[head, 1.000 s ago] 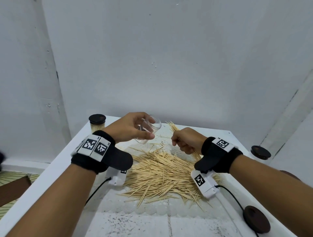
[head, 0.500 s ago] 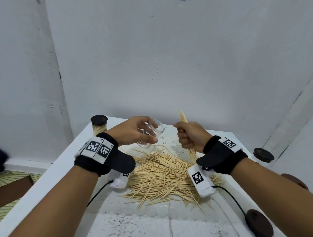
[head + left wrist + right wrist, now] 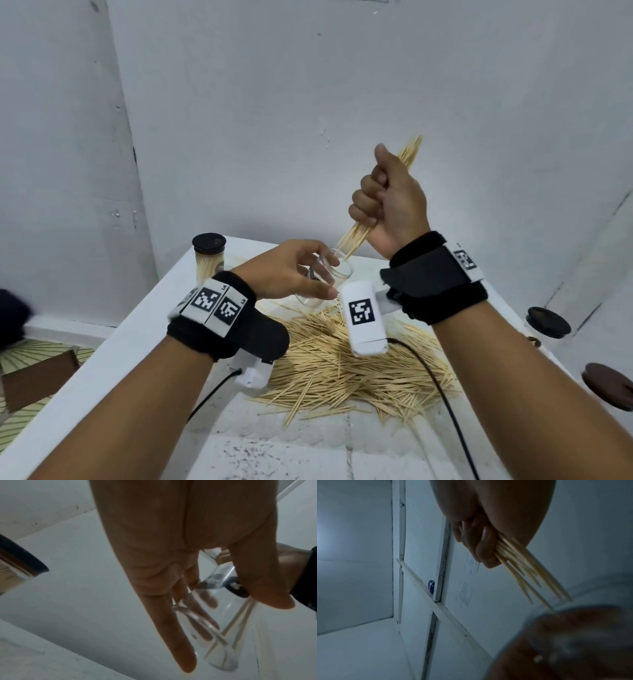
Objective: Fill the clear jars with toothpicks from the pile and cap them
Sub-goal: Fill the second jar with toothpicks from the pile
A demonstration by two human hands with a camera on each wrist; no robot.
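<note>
The left hand (image 3: 287, 270) holds the clear jar (image 3: 329, 277) tilted; at 1 o'clock, the right hand (image 3: 390, 202) grips a toothpick bundle (image 3: 356, 236) touching its rim.

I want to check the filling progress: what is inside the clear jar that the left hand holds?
The clear jar in the left hand looks empty. Only the lower tips of the toothpick bundle gripped by the right hand reach its mouth. Fingers cover part of its wall.

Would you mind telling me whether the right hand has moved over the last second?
Yes. The right hand rose from beside the pile to above the clear jar.
</note>
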